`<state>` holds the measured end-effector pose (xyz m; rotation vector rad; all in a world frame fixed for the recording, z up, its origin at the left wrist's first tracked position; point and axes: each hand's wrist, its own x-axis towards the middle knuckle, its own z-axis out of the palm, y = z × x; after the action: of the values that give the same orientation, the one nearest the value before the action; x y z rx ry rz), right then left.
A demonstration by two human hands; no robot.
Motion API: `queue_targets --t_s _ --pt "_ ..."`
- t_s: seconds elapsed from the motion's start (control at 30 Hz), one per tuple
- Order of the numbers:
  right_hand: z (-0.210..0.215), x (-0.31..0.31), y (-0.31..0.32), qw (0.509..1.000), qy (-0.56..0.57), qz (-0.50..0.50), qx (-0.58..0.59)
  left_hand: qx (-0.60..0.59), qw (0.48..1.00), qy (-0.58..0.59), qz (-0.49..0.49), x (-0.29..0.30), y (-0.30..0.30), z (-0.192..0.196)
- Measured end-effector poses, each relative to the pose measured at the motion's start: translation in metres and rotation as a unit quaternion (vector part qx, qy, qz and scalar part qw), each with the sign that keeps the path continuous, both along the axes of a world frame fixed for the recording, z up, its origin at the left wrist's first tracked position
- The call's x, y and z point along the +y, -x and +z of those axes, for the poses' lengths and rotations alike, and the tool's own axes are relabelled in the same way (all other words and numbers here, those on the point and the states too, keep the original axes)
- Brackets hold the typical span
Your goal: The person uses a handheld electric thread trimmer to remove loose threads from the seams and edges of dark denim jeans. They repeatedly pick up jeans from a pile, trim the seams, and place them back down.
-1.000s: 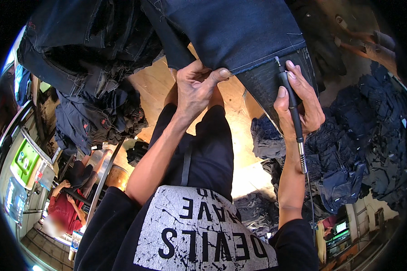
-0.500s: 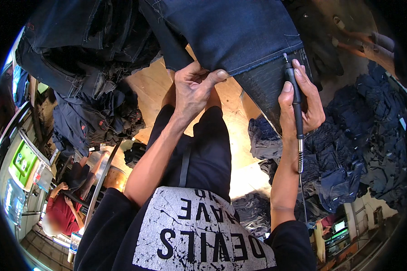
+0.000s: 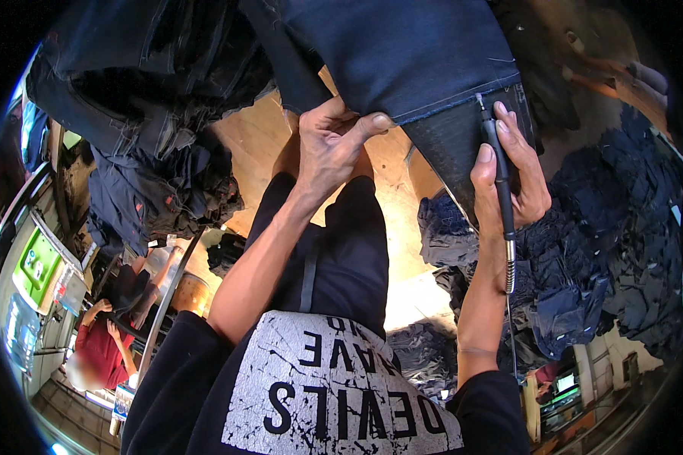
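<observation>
L hand (image 3: pixel 330 144): thumb & fingers pinch L end of hem (image 3: pixel 448 105) of dark cloth (image 3: pixel 402 53). Hem runs R & slightly up in view, btwn hands. R hand (image 3: pixel 525 186): thumb & fingers pinch pen tool (image 3: pixel 500 163), long axis steeply across hem line, tip at hem's R portion, contact unconfirmed. R hand nearer tip; L well apart.

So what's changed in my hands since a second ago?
The tool moved slightly right along the hem, then a little back left. Nothing was taken up or let go: your right hand still holds the tool, your left hand still pinches the cloth.
</observation>
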<state>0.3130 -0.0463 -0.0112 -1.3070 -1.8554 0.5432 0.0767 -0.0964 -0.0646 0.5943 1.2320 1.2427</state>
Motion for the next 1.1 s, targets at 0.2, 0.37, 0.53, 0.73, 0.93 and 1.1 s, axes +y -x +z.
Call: queue_targets --t_s 0.2,0.37,0.53,0.73,0.93,1.1 --pt "0.001 0.000 -0.002 0.999 0.003 0.036 -0.005 0.016 1.000 0.003 -0.012 0.000 0.000 -0.002" --pt "0.003 -0.001 -0.001 0.998 0.014 0.058 0.010 -0.005 1.000 -0.002 0.005 -0.001 -0.004 -0.004" --pt "0.009 0.000 0.005 0.995 0.023 0.092 0.011 -0.007 1.000 0.007 0.002 0.001 -0.005 -0.003" --pt "0.011 0.002 0.010 0.987 0.025 0.156 0.015 0.011 0.999 0.024 -0.018 -0.002 0.001 -0.006" --pt "0.030 -0.001 0.005 0.987 0.006 0.116 0.115 -0.011 0.997 0.033 -0.064 -0.001 0.043 0.019" --pt "0.072 0.020 0.014 0.920 0.087 -0.226 0.309 0.345 0.938 0.003 0.038 0.052 0.143 0.099"
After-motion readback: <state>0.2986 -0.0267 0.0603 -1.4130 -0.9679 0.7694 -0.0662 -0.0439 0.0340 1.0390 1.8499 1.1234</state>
